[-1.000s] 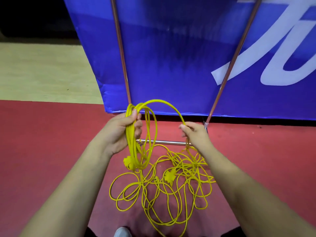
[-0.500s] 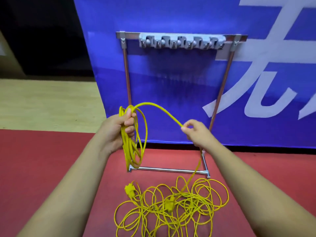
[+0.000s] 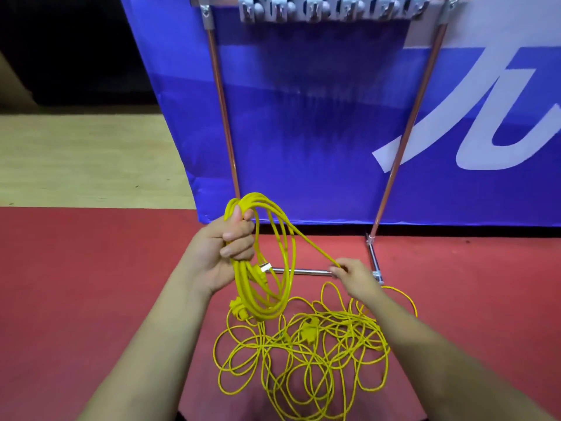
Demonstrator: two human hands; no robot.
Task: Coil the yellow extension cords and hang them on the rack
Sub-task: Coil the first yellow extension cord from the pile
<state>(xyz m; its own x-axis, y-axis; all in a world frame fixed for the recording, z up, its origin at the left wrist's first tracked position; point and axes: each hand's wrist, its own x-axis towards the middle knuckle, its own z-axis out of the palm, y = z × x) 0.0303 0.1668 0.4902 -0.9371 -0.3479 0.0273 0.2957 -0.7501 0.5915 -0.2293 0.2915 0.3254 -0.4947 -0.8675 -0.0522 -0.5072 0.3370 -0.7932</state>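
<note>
Before the rack (image 3: pixel 223 117), the left hand (image 3: pixel 226 247) is gripping the coil (image 3: pixel 243 287) high, fingers wrapped; the right hand (image 3: pixel 353 273) is pinching the seemingly limp, light trailing cord (image 3: pixel 315 247).

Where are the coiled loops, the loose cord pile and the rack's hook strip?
coiled loops (image 3: pixel 244 284), head view, on the bundle just below the gripping left hand (image 3: pixel 218 253).
loose cord pile (image 3: pixel 309 331), head view, on the yellow plug in its middle.
hook strip (image 3: pixel 331 9), head view, on the grey hooks at the top edge.

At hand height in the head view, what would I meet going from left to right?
Left hand → coiled yellow extension cord hanging from it → taut yellow cord strand → right hand pinching that strand.
</note>
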